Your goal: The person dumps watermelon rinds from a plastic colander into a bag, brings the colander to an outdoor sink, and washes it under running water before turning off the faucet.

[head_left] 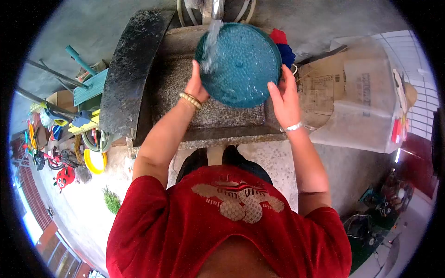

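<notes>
A round blue-green basin (241, 69) is held above the stone sink (204, 116), under the metal tap (218, 9). Water (212, 44) runs from the tap onto the basin's left part, and drops speckle its surface. My left hand (198, 85) grips the basin's left rim, with a beaded bracelet on the wrist. On the right rim is my right hand (285, 95), thumb toward the near side and fingers along the edge; a pale bracelet circles that wrist. Parts of the fingers of both hands are hidden by the basin.
A dark stone slab (134, 69) leans at the sink's left. Red and blue cloth (285, 48) lies behind the basin's right side. A large covered cardboard box (352, 92) stands to the right. Left are a teal plastic piece (90, 87) and a yellow basin (95, 161).
</notes>
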A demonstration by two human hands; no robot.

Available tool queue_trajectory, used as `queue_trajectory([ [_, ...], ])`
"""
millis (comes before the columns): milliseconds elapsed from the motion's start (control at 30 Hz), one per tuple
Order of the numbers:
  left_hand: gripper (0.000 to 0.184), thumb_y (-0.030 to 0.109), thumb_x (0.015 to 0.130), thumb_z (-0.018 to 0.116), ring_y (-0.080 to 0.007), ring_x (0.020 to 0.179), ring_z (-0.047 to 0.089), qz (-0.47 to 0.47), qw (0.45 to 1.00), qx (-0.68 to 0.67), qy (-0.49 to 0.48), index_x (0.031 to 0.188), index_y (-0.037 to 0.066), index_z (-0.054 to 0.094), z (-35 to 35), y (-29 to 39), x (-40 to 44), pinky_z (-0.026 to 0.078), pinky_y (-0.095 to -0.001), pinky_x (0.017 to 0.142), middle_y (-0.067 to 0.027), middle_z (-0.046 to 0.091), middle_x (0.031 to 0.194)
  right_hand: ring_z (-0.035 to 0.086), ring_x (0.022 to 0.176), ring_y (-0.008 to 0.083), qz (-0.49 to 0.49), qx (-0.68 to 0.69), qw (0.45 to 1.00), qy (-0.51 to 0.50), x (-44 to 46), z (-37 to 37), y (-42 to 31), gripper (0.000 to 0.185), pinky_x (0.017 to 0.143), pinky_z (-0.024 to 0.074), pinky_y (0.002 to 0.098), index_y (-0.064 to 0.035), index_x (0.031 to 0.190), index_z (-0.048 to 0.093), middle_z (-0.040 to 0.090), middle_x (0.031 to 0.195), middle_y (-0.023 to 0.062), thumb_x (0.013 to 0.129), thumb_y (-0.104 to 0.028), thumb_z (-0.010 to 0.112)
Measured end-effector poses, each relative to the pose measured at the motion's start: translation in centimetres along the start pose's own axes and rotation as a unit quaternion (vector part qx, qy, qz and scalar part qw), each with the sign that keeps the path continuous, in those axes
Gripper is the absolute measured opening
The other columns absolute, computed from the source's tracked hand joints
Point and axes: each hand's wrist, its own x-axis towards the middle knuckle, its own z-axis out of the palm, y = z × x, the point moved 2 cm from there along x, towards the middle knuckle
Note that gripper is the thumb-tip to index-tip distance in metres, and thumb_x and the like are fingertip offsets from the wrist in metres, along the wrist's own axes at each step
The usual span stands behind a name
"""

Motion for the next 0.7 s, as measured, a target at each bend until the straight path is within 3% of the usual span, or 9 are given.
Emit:
queue_trajectory([
  [67,0.070,0.059,0.088,0.031,-0.0293,0.124,0.037,0.075,0.997,0.023,-0.016,0.137,0.009,0.029,1.1,2.8,0.4,0.029,-0.0444,0.104,-0.0101,0.036,0.138,0.046,0.111,0.0262,-0.002,0.215,0.976,0.017,1.2,2.1,2.6,0.060,0.091,0.0392,0.0358,-0.0015,0.135,0.026,0.039,0.131,0.0185,0.087,-0.022,0.056],
  [133,0.062,0.050,0.089,0.044,-0.0261,0.118,0.043,0.149,0.986,0.070,0.005,0.132,0.005,0.037,-0.1,5.6,1.3,0.033,-0.0410,0.099,-0.0090,0.041,0.135,0.044,0.113,0.0203,-0.014,0.212,0.977,0.005,3.1,4.5,5.1,0.062,0.090,0.0394,0.0332,-0.0037,0.138,0.021,0.036,0.135,0.0129,0.089,-0.022,0.053],
  [167,0.061,0.046,0.088,0.049,-0.0239,0.115,0.045,0.196,0.969,0.140,0.048,0.130,0.004,0.039,-0.9,7.3,1.2,0.035,-0.0385,0.097,-0.0088,0.044,0.131,0.046,0.110,0.0201,0.066,0.351,0.934,-0.003,3.7,6.0,5.3,0.057,0.089,0.0391,0.0329,-0.0039,0.137,0.024,0.038,0.134,0.0106,0.090,-0.024,0.051],
  [200,0.059,0.043,0.087,0.054,-0.0217,0.111,0.048,0.242,0.943,0.208,0.091,0.129,0.003,0.041,-1.6,8.7,0.9,0.036,-0.0360,0.094,-0.0087,0.048,0.127,0.049,0.107,0.0198,0.143,0.481,0.865,-0.014,4.3,7.7,5.2,0.053,0.088,0.0389,0.0325,-0.0041,0.135,0.027,0.040,0.133,0.0083,0.091,-0.025,0.049],
  [300,0.056,0.035,0.080,0.066,-0.0157,0.097,0.052,0.293,0.832,0.441,0.164,0.117,-0.003,0.047,1.5,12.6,-4.4,0.039,-0.0273,0.087,-0.0101,0.058,0.106,0.051,0.097,0.0191,0.247,0.611,0.747,-0.090,6.1,14.1,6.0,0.050,0.082,0.0407,0.0361,-0.0085,0.127,0.039,0.051,0.119,0.0030,0.092,-0.044,0.043],
  [433,0.075,0.044,0.068,0.074,-0.0198,0.090,0.057,0.241,0.703,0.617,0.260,0.109,-0.012,0.047,2.9,16.5,-10.2,0.045,-0.0287,0.080,-0.0183,0.059,0.098,0.046,0.115,0.0263,0.283,0.665,0.670,-0.169,3.8,16.7,-0.7,0.067,0.095,0.0364,0.0441,-0.0087,0.135,0.029,0.042,0.132,0.0085,0.089,-0.058,0.033],
  [567,0.081,0.054,0.067,0.070,-0.0228,0.090,0.057,0.152,0.696,0.630,0.309,0.108,-0.013,0.050,2.3,16.1,-13.7,0.044,-0.0305,0.080,-0.0199,0.059,0.098,0.046,0.115,0.0284,0.359,0.615,0.629,-0.312,-0.9,17.2,-1.2,0.070,0.093,0.0382,0.0466,-0.0111,0.137,0.026,0.040,0.133,0.0101,0.088,-0.060,0.032],
  [600,0.078,0.055,0.069,0.067,-0.0207,0.088,0.058,0.060,0.711,0.618,0.330,0.108,-0.011,0.051,-0.8,16.1,-13.4,0.044,-0.0296,0.078,-0.0173,0.059,0.098,0.050,0.110,0.0279,0.375,0.582,0.634,-0.345,-2.0,16.6,-0.4,0.069,0.088,0.0422,0.0457,-0.0119,0.136,0.029,0.043,0.130,0.0102,0.088,-0.061,0.032],
  [700,0.062,0.051,0.076,0.062,-0.0141,0.079,0.060,-0.036,0.871,0.425,0.245,0.109,-0.001,0.054,-3.0,12.7,-13.5,0.047,-0.0283,0.064,-0.0072,0.062,0.094,0.058,0.089,0.0239,0.442,0.464,0.684,-0.349,-3.8,12.7,1.0,0.064,0.074,0.0473,0.0409,-0.0092,0.125,0.042,0.052,0.116,0.0108,0.087,-0.061,0.035],
])
